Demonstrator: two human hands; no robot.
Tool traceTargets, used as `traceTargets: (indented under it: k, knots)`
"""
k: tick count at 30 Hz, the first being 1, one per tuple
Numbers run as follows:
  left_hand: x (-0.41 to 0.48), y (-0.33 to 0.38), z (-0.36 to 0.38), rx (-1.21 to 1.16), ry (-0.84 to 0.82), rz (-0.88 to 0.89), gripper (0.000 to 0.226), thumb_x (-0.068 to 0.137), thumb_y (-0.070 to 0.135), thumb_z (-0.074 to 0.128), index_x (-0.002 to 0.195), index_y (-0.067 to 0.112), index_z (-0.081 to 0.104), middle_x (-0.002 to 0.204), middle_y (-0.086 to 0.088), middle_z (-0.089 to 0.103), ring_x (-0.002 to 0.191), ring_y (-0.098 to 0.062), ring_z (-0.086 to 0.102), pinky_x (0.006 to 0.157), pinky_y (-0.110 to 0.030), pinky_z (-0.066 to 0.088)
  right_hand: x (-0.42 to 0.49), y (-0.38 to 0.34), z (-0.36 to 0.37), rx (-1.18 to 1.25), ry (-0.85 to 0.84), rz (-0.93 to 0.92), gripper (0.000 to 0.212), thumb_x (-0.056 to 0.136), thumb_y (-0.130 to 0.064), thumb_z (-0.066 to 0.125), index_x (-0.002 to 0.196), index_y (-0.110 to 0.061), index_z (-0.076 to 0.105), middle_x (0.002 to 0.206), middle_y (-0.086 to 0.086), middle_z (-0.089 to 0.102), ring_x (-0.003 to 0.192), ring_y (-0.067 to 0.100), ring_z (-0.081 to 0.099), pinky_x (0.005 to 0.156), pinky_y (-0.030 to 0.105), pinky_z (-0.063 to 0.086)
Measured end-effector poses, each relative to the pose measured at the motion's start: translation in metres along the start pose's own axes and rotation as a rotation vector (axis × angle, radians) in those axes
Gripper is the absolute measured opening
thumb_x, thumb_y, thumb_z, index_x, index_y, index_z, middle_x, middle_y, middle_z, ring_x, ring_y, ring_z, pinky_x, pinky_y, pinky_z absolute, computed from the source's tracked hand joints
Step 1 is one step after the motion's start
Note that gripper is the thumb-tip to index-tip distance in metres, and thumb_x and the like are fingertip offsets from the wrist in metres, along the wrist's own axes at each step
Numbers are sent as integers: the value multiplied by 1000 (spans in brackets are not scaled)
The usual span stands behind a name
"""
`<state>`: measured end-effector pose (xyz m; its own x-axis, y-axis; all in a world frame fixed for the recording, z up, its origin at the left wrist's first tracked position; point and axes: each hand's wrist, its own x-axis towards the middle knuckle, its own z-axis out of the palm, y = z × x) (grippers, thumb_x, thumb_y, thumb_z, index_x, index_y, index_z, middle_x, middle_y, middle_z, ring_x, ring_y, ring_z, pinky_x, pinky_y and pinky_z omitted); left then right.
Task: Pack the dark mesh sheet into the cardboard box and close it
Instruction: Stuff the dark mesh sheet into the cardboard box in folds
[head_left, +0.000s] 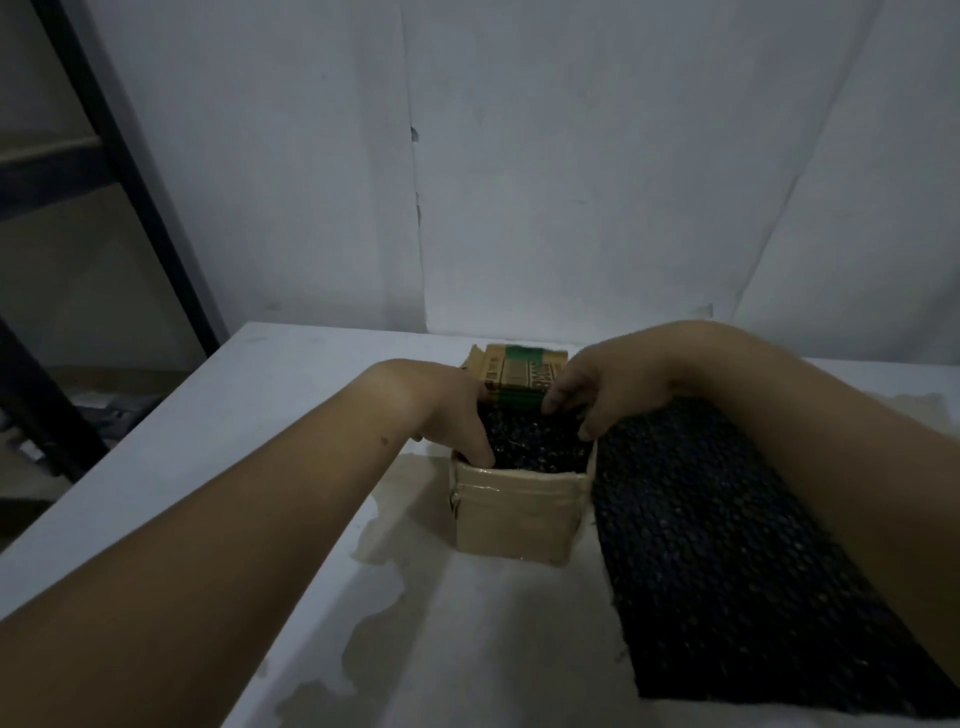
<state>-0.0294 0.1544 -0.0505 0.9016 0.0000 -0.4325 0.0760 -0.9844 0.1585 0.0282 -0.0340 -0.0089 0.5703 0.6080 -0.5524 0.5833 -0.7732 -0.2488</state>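
The job is partly done. One end of the dark mesh sheet (727, 545) is down inside the cardboard box (511, 512), filling its open top. The larger part runs out over the box's right wall and lies flat on the bench (234, 415), stretching toward me under my right forearm. I judge that all of that length has yet to be fed in or folded down before I can close anything.

My left hand (447, 415) reaches into the box at its near left corner, with fairly straight fingers pushing down on the mesh. My right hand (597, 395) is arched over the far right side of the opening, its fingertips (551, 404) on the mesh and the thumb near where the sheet crosses the wall. I cannot tell whether it pinches the mesh or only presses it.

The far flap (519, 374), printed and crossed with green tape, stands open behind my hands, so the lid is not shut.

The bench is white, with brownish, blotchy patches around the box and toward me. Behind it hang pale wall panels (571, 156) with seams between them, and a dark metal frame (130, 156) slants up on the left. The light is dim.
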Motion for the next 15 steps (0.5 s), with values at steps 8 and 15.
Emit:
traceTargets:
  k: [8, 15]
  knots:
    - [-5, 6, 0, 109, 34, -26, 56, 70, 53, 74, 118, 27, 63, 103, 5, 66, 92, -15, 64, 74, -30, 53, 22, -20, 35, -580, 392, 130, 26, 80, -25, 73, 99, -20, 55, 98, 0, 58, 86, 21, 49, 76, 31, 34]
    - [-9, 14, -1, -60, -118, -69, 50, 83, 42, 71, 128, 25, 59, 88, 14, 62, 96, -11, 71, 76, -26, 56, 21, -21, 37, -557, 324, 118, 32, 84, -17, 64, 115, -16, 56, 113, 4, 61, 100, 23, 58, 85, 31, 40]
